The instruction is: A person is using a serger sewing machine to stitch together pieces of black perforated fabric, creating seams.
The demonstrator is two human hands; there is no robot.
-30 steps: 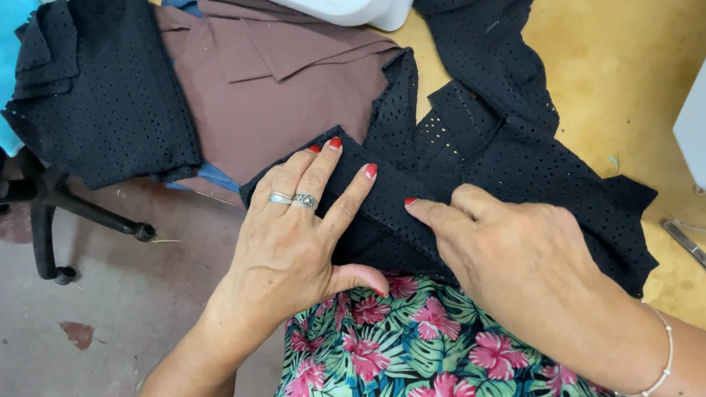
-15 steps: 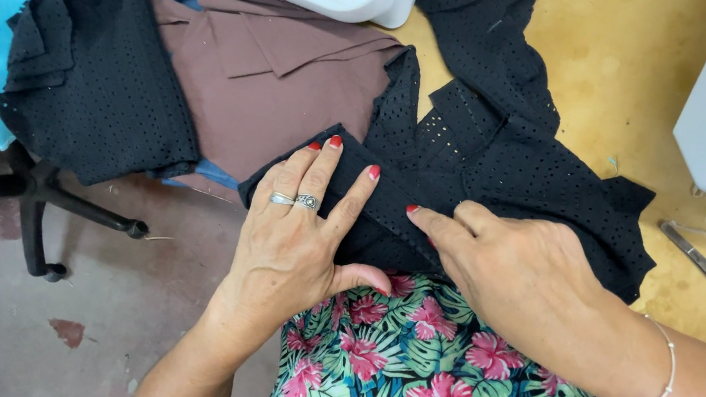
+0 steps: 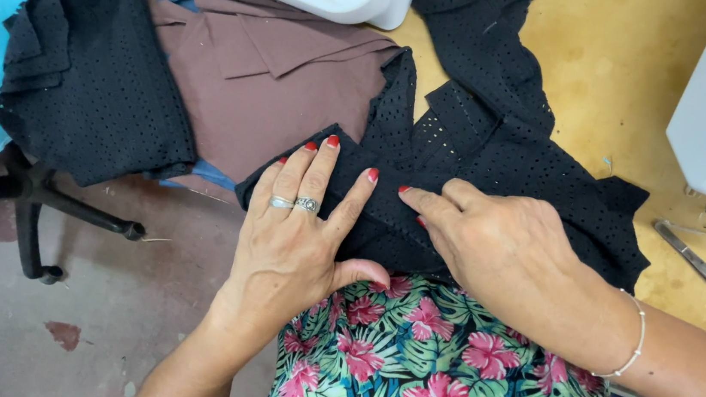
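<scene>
Black fabric (image 3: 494, 165) looks soft, floppy; both hands, left (image 3: 297, 236) and right (image 3: 503, 248), pressed flat, fingers spread; I'd grab the folded edge.

No packages, labels, signs or screens show in this view

black fabric (image 3: 494, 165): matt perforated cloth | brown fabric (image 3: 294, 89): smooth matt cloth | table (image 3: 631, 87): scuffed wood

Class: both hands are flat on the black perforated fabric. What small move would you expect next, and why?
Probably the right hand slides along the fold to crease it, while the left hand pins the black perforated fabric: both lie flat on its doubled edge at the table front.
</scene>
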